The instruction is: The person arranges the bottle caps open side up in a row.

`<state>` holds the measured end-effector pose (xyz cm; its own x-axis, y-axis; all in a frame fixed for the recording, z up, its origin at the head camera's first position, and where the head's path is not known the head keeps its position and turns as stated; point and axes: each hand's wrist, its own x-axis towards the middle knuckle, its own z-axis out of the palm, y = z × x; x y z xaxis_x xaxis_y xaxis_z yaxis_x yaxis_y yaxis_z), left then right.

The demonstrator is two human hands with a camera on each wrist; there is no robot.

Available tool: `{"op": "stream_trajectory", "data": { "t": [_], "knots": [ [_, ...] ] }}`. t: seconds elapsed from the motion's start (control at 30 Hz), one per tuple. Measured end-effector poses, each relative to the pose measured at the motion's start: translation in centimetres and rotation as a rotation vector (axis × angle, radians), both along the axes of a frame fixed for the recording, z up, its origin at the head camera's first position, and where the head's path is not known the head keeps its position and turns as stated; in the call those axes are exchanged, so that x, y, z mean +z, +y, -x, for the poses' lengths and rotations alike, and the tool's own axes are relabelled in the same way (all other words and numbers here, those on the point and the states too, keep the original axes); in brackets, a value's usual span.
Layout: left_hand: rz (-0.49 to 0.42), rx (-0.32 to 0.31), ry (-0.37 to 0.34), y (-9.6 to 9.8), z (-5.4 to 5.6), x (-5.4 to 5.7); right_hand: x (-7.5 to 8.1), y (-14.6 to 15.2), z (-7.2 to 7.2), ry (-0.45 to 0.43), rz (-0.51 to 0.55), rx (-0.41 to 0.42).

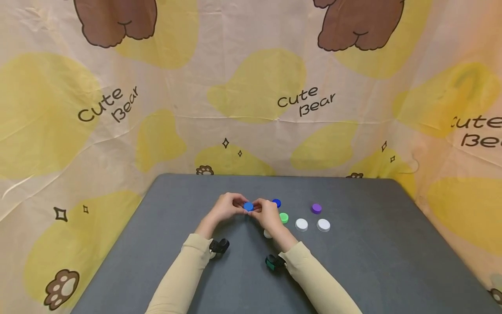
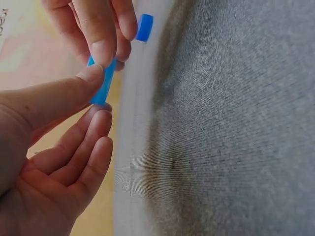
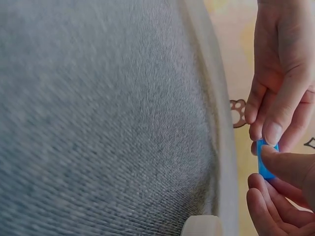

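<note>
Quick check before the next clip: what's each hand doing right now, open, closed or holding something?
Left hand: holding a light-blue round plastic cap, pinched by its edge.
Right hand: pinching the same cap from the other side.

- Head view: white bottle cap (image 1: pixel 268 234), five o'clock from the light-blue bottle cap (image 1: pixel 249 206), partly hidden by the right hand (image 1: pixel 269 214).
- Head view: printed bears (image 1: pixel 107 22) at half past ten and half past one, cut by the top edge; lettering (image 1: pixel 480 131) at three o'clock, cut at right.
- Left wrist view: fingertips (image 2: pixel 91 73) cover part of the light-blue bottle cap.
- Right wrist view: white cap (image 3: pixel 203 227) at five o'clock, cut by the bottom edge.
</note>
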<state>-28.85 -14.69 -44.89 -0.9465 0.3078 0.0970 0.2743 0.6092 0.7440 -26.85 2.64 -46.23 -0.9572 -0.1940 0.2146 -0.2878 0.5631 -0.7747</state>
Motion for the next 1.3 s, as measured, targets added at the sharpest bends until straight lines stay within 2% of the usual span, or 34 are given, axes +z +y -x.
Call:
{"op": "stream_trajectory", "data": {
  "t": [0.27, 0.57, 0.9, 1.3],
  "knots": [
    [-0.015, -0.023, -0.012, -0.4, -1.5, 0.9, 0.8, 0.2, -1.2, 0.006, 0.03, 0.056],
    [-0.028, -0.069, 0.012, -0.8, -3.0, 1.3, 1.4, 0.7, -2.4, -0.001, 0.004, 0.093],
    [-0.027, -0.104, 0.053, -1.3, -4.6, 1.4, 1.7, 1.0, -3.6, 0.029, 0.005, 0.161],
    [-0.03, -0.13, 0.054, -2.0, -6.5, 1.1, 1.6, 0.9, -5.0, 0.031, -0.008, 0.216]
  ]
}}
